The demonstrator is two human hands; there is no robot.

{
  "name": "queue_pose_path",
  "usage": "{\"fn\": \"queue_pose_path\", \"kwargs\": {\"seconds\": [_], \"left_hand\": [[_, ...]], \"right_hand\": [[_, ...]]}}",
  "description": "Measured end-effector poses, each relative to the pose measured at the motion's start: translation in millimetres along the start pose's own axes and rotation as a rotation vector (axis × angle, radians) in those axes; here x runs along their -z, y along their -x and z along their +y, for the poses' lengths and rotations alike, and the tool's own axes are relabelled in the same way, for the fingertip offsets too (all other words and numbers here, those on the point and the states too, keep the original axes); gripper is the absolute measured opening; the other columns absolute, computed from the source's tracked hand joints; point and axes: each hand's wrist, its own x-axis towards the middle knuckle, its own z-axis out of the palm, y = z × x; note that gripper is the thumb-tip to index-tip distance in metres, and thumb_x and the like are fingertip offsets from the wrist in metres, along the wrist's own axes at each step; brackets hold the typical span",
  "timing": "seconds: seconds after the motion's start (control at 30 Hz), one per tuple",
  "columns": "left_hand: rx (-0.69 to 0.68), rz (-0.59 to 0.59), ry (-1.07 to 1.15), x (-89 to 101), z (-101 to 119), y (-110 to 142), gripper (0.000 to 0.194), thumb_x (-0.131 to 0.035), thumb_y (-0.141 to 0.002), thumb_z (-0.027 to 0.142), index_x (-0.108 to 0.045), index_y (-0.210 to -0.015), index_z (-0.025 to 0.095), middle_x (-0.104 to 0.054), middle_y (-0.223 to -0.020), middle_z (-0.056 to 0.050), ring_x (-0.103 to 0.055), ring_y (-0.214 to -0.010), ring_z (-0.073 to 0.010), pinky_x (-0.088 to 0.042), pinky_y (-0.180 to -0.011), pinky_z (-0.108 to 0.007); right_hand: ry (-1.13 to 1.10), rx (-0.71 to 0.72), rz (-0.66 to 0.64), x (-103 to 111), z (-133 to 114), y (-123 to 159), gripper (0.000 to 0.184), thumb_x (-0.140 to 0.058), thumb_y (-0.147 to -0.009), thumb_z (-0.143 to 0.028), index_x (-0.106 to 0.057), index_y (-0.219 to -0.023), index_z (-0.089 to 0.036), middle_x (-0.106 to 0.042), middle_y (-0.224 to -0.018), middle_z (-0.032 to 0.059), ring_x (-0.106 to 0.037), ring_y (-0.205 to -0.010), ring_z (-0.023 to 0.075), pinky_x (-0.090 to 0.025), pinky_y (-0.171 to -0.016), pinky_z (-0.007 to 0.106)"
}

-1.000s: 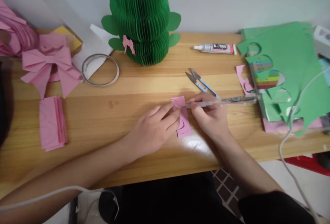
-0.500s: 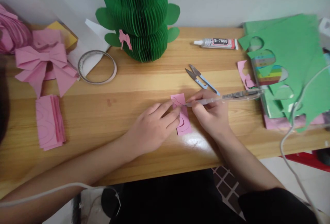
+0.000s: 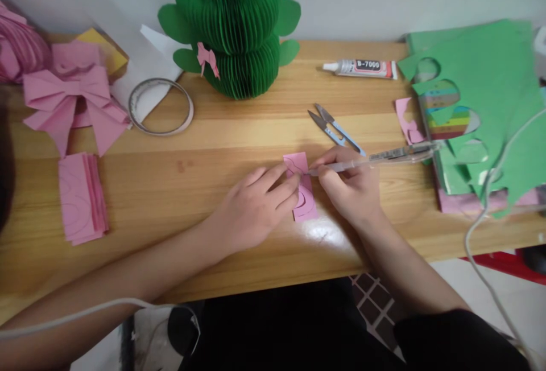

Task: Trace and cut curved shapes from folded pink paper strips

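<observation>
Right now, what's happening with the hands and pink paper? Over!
Left hand on pink strip. Right hand gripping pen, tip at the strip. Snips lying beyond the pen, off the strip.

Wooden desk (image 3: 166, 194) here's got a pink strip (image 3: 305, 209), pink paper stack (image 3: 81, 197), blue-handled snips (image 3: 330, 126), B-7000 tube (image 3: 367, 67) and pleated green thing (image 3: 239, 18) on it.

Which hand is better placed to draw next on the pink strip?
Probably the right hand: it holds the pen, tip at the pink strip, while the left hand rests on the strip.
</observation>
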Motion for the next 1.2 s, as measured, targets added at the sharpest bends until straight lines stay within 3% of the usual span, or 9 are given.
{"fn": "queue_pose_path", "kwargs": {"seconds": [1.0,1.2], "left_hand": [[0.016,-0.006,0.008,-1.7,1.0,1.0,0.03,-0.04,-0.093,0.009,-0.065,-0.11,0.014,-0.066,-0.124,-0.008,-0.054,-0.119,-0.0261,-0.044,-0.088,-0.036],[0.011,-0.003,0.006,-0.8,0.3,0.4,0.03,-0.04,-0.092,0.009,-0.065,-0.109,0.014,-0.066,-0.124,-0.007,-0.054,-0.117,-0.0269,-0.044,-0.088,-0.036]], "right_hand": [[-0.039,0.007,-0.14,2.1,-2.7,0.6,0.011,-0.053,-0.067,-0.017,-0.058,-0.058,-0.02,-0.057,-0.051,-0.0045,-0.047,-0.045,0.0086,-0.035,-0.043,0.022],[-0.015,0.019,-0.078,1.4,0.1,1.4,0.012,-0.054,-0.069,-0.015,-0.058,-0.059,-0.02,-0.056,-0.051,-0.0042,-0.05,-0.047,0.0097,-0.038,-0.046,0.024]]}}
